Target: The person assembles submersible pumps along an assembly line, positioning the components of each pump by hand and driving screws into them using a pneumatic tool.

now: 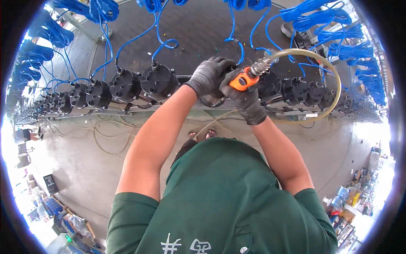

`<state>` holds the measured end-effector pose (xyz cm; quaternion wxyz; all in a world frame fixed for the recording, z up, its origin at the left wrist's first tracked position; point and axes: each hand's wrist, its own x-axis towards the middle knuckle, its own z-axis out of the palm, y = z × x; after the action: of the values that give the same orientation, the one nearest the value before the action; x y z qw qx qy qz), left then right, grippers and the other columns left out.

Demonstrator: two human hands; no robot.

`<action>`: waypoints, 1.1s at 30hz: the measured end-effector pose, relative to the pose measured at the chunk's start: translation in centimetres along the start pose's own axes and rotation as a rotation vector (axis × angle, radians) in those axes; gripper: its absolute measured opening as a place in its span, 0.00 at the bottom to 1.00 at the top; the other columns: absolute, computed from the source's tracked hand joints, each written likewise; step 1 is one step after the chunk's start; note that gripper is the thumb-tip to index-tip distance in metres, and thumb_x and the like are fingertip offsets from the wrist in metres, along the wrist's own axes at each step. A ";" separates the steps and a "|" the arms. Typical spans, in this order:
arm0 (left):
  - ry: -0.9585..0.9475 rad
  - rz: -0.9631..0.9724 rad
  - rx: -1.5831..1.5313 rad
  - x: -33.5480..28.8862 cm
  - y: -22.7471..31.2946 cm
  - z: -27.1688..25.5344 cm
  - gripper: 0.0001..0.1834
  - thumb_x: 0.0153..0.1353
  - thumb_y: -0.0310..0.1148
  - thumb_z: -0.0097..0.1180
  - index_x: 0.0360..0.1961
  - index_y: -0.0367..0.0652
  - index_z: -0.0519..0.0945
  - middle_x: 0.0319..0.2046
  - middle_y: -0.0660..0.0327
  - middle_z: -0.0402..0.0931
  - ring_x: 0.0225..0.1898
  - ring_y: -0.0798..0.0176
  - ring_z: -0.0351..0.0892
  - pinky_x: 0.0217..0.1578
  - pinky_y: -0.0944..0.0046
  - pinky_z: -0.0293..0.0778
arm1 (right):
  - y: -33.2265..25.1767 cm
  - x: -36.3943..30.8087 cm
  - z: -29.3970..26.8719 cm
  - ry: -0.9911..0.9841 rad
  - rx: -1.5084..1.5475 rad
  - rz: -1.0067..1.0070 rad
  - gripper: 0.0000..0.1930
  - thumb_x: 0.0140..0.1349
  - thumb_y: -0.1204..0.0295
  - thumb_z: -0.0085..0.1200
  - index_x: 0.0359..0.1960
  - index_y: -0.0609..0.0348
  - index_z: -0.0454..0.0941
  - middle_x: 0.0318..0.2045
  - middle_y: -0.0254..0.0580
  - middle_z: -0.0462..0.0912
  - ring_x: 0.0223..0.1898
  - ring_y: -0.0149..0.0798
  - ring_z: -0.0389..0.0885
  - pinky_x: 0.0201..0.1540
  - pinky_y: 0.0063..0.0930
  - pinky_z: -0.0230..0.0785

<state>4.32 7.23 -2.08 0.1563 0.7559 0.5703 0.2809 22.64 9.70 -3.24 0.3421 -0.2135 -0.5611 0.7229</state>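
Note:
Both my hands wear grey-black gloves and meet over the row of black round motor-like units. My right hand [245, 97] is wrapped round an orange air gun [241, 80]. A metal coupling [259, 67] joins the gun to a clear yellowish hose [338, 80], which loops to the right. Beside the gun, my left hand [208, 76] is closed over the unit in front of me, its fingers curled and mostly hidden. What they grip cannot be made out. A blue cable [242, 53] runs down to a black end near its fingertips. Just left stands a black round unit [159, 82].
More black units [98, 94] line the bench edge on both sides. Their blue cables lead to coiled bundles [330, 19] around the dark bench top [190, 29]. Hoses [112, 144] lie on the floor [84, 161]. Boxes and bottles [340, 197] stand behind at right.

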 end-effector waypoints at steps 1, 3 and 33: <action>-0.024 -0.028 0.015 0.2 -0.3 0.1 0.44 0.39 0.40 0.73 0.64 0.49 0.75 0.60 0.53 0.74 0.61 0.44 0.72 0.63 0.50 0.69 | -1.1 -0.4 1.0 0.126 0.345 0.114 0.19 0.51 0.83 0.66 0.45 0.57 0.76 0.39 0.32 0.83 0.41 0.30 0.82 0.46 0.25 0.77; 0.010 -0.012 -0.038 -0.2 -0.7 0.3 0.43 0.39 0.38 0.73 0.63 0.49 0.75 0.59 0.53 0.75 0.60 0.43 0.72 0.63 0.49 0.70 | -0.7 -0.5 1.5 0.093 0.176 0.010 0.19 0.51 0.83 0.66 0.45 0.57 0.76 0.39 0.32 0.83 0.42 0.30 0.82 0.46 0.26 0.78; 0.124 -0.024 -0.521 0.1 10.7 -7.0 0.43 0.47 0.40 0.76 0.63 0.40 0.69 0.48 0.49 0.81 0.49 0.46 0.82 0.55 0.54 0.76 | -0.5 -0.4 4.7 0.255 0.461 -0.201 0.23 0.65 0.71 0.62 0.61 0.56 0.71 0.53 0.37 0.80 0.55 0.37 0.79 0.61 0.35 0.71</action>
<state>8.41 3.52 9.48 0.3139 0.6647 0.4960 0.4622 19.82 6.36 -1.53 0.5194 -0.1625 -0.3524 0.7613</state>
